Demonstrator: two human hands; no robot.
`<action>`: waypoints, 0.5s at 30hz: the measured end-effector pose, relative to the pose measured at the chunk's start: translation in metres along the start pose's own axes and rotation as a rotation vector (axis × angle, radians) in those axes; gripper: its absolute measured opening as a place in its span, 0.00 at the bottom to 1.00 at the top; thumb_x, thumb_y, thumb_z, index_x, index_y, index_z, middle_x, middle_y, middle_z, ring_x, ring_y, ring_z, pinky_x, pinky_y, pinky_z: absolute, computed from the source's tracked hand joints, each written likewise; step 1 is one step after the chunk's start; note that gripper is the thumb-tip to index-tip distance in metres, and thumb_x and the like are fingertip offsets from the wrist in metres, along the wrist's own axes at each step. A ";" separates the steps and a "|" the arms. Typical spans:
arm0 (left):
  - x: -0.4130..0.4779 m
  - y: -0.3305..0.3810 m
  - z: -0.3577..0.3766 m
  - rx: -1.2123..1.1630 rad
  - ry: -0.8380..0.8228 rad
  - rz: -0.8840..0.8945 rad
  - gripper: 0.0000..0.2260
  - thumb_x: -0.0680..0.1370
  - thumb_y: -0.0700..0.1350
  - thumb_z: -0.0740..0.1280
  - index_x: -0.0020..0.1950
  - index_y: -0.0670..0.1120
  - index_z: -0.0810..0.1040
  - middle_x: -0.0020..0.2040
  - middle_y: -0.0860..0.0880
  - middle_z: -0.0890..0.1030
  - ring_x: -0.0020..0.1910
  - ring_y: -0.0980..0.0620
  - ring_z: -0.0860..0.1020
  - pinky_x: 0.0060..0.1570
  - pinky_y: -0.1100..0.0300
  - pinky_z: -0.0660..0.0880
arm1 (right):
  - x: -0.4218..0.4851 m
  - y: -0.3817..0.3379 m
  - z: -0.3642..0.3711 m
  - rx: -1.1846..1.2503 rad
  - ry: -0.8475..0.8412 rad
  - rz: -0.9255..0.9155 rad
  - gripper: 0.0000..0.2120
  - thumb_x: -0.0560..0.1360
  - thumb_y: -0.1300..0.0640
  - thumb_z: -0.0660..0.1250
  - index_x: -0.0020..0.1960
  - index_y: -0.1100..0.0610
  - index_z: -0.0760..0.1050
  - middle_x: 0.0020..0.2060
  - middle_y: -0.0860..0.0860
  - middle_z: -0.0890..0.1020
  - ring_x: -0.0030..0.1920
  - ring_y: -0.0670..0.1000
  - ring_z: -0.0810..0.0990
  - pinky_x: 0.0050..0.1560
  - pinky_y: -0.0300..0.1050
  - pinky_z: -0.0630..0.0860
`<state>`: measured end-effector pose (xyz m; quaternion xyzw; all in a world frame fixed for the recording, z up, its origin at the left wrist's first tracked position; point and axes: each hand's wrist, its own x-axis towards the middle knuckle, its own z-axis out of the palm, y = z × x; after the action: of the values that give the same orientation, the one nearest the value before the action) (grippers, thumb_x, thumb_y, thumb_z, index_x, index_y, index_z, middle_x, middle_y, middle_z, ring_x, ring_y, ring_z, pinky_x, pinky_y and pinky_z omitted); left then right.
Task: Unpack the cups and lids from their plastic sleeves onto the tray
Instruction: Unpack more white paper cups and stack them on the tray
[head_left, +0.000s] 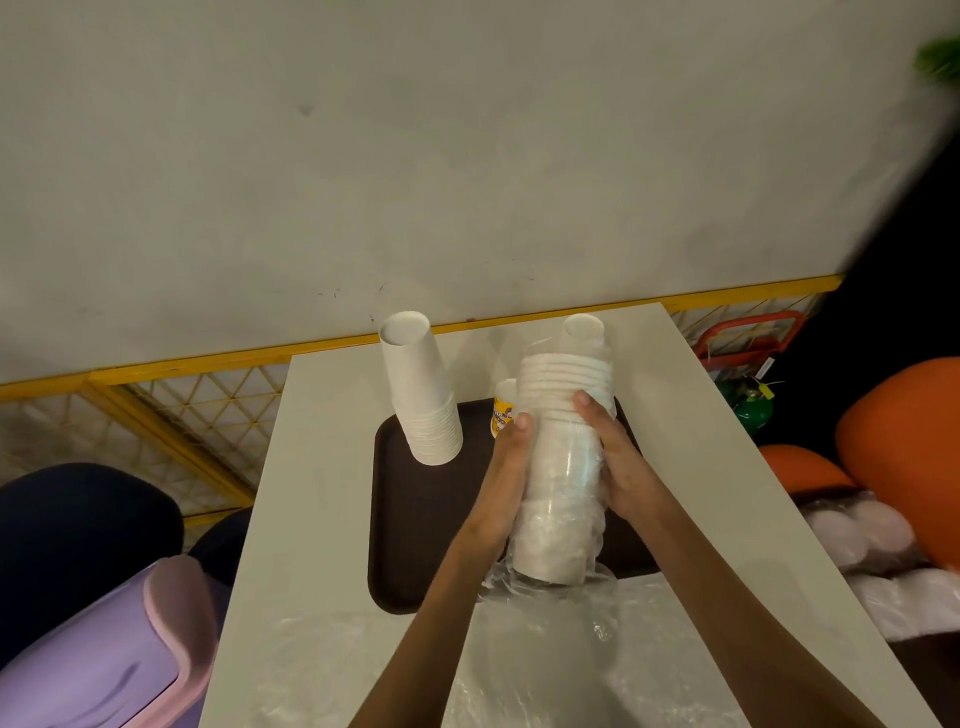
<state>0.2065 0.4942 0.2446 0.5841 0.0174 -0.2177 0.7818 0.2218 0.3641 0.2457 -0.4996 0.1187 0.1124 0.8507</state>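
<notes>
A dark brown tray (415, 519) lies on the white table (322, 467). An upside-down stack of white cups (421, 395) stands on the tray's far left. In the middle, a second stack of white cups (563, 467) stands with its clear plastic sleeve (587, 499) still round the lower part. My left hand (506, 478) presses against the stack's left side and my right hand (618, 457) wraps its right side. A small yellow-printed cup (503, 408) peeks out behind my left hand.
Crumpled clear plastic (545, 654) covers the near end of the table. More bagged white lids or cups (872, 540) lie to the right beside orange seats (904, 436). A purple and pink bin (104, 654) sits at lower left. A yellow mesh fence (182, 405) runs behind the table.
</notes>
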 end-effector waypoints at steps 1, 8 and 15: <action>0.000 -0.001 0.002 0.020 0.005 0.022 0.38 0.69 0.71 0.63 0.71 0.49 0.67 0.62 0.43 0.78 0.60 0.46 0.79 0.57 0.49 0.77 | -0.001 0.002 0.001 -0.016 0.019 -0.023 0.45 0.56 0.36 0.77 0.67 0.53 0.69 0.57 0.58 0.81 0.57 0.57 0.81 0.53 0.55 0.79; 0.000 -0.004 0.013 0.099 0.210 0.065 0.35 0.68 0.68 0.67 0.68 0.50 0.68 0.57 0.47 0.80 0.53 0.50 0.81 0.54 0.51 0.79 | -0.018 0.020 0.009 -0.093 0.113 -0.003 0.34 0.65 0.35 0.69 0.65 0.50 0.68 0.57 0.57 0.79 0.56 0.57 0.79 0.59 0.59 0.76; -0.008 0.001 0.002 0.146 0.156 0.024 0.30 0.70 0.62 0.62 0.70 0.52 0.64 0.62 0.46 0.77 0.57 0.49 0.79 0.57 0.47 0.77 | -0.026 0.030 0.004 -0.054 0.008 0.047 0.25 0.70 0.42 0.68 0.63 0.51 0.71 0.52 0.55 0.83 0.52 0.55 0.83 0.53 0.55 0.79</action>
<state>0.1989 0.4951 0.2480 0.6550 0.0552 -0.1629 0.7358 0.1881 0.3799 0.2311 -0.5197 0.1306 0.1335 0.8337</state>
